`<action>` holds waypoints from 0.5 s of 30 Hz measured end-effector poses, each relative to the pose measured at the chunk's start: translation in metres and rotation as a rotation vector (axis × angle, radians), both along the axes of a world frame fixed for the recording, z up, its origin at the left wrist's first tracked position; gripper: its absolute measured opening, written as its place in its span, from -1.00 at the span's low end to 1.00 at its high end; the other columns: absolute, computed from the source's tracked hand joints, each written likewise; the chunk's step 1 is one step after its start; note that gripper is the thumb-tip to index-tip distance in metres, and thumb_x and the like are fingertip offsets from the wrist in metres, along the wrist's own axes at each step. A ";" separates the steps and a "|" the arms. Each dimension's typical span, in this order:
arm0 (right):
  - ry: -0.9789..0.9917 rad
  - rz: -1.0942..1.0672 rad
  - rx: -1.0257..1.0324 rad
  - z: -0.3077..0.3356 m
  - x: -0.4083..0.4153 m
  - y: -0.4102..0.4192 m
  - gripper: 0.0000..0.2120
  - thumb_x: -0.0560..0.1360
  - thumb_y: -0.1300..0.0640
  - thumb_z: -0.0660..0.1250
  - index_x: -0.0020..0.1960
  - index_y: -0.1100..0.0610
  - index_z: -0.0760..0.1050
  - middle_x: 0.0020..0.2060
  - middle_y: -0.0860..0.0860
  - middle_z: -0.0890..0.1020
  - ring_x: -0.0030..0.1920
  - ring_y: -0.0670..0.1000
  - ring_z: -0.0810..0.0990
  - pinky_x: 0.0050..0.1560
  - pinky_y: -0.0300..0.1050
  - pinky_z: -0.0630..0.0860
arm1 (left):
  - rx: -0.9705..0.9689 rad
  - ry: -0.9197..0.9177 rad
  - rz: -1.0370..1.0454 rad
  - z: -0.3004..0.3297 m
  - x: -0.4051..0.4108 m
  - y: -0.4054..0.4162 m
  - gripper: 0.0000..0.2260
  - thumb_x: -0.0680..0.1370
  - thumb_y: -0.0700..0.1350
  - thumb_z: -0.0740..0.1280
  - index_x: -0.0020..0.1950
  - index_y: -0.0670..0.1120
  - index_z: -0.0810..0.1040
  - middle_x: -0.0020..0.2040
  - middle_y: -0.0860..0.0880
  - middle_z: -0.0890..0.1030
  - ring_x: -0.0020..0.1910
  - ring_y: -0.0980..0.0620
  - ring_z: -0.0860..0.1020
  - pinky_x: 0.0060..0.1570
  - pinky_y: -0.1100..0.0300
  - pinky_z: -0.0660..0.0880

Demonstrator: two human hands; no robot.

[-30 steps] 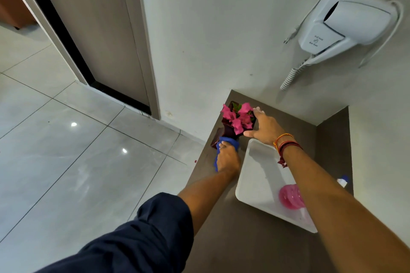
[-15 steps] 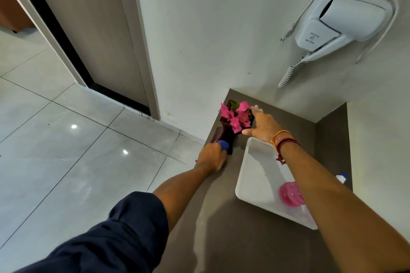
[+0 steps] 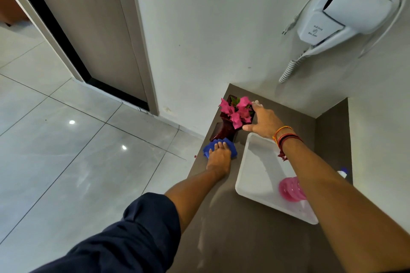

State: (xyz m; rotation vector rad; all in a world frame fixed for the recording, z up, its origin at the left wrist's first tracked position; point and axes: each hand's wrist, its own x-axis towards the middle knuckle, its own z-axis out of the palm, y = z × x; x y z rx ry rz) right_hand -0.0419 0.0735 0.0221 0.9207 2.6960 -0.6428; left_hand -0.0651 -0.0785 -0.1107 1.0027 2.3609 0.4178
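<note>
A dark red vase (image 3: 221, 132) of pink flowers (image 3: 236, 111) stands near the far left corner of the brown countertop (image 3: 244, 239), leaning to the left. My right hand (image 3: 264, 122) grips its top, thumb in front and fingers behind the flowers. A blue cloth (image 3: 233, 151) lies on the counter right at the foot of the vase. My left hand (image 3: 218, 157) presses on it with the fingers laid flat.
A white tray (image 3: 255, 173) sits on the counter to the right, holding a pink ribbed object (image 3: 288, 189). A blue-capped bottle (image 3: 342, 172) shows behind my right forearm. A hair dryer (image 3: 346, 13) hangs on the wall. The counter's left edge drops to a tiled floor (image 3: 66, 162).
My left hand slid the cloth left toward the counter edge, then back a little to the right, where the cloth now lies spread at the vase's foot. My right hand stays on the vase.
</note>
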 end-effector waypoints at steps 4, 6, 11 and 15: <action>0.008 -0.007 -0.005 0.000 0.000 -0.001 -0.06 0.44 0.08 0.51 0.60 0.20 -0.01 0.61 0.16 0.02 0.61 0.16 0.03 0.58 0.07 0.09 | 0.180 -0.055 0.276 0.008 -0.025 -0.018 -0.75 0.63 -0.15 0.18 0.18 -0.24 0.56 0.11 -0.26 0.65 0.06 -0.26 0.62 0.07 -0.07 0.60; 0.012 -0.013 -0.012 0.000 0.001 -0.001 -0.06 0.44 0.09 0.50 0.60 0.19 -0.01 0.61 0.15 0.01 0.61 0.16 0.02 0.58 0.08 0.09 | 0.244 -0.115 0.551 0.015 -0.041 -0.022 -0.75 0.64 -0.17 0.15 0.16 -0.26 0.55 0.07 -0.27 0.65 0.03 -0.27 0.63 0.05 -0.07 0.61; 0.015 -0.012 -0.017 0.000 0.001 -0.002 -0.08 0.44 0.09 0.50 0.60 0.18 0.01 0.61 0.15 0.01 0.60 0.17 0.04 0.57 0.09 0.10 | 0.536 -0.224 0.428 0.036 -0.051 -0.006 -0.62 0.65 -0.28 0.17 0.48 -0.16 0.32 0.33 -0.20 0.52 0.27 -0.20 0.53 0.31 -0.11 0.49; 0.017 -0.018 -0.010 -0.002 0.001 -0.002 -0.07 0.44 0.09 0.50 0.61 0.17 0.00 0.61 0.13 0.02 0.60 0.17 0.07 0.55 0.08 0.13 | 0.387 -0.109 0.261 0.021 -0.053 -0.009 -0.59 0.61 -0.31 0.19 0.46 -0.14 0.36 0.29 -0.21 0.54 0.23 -0.22 0.53 0.31 -0.10 0.48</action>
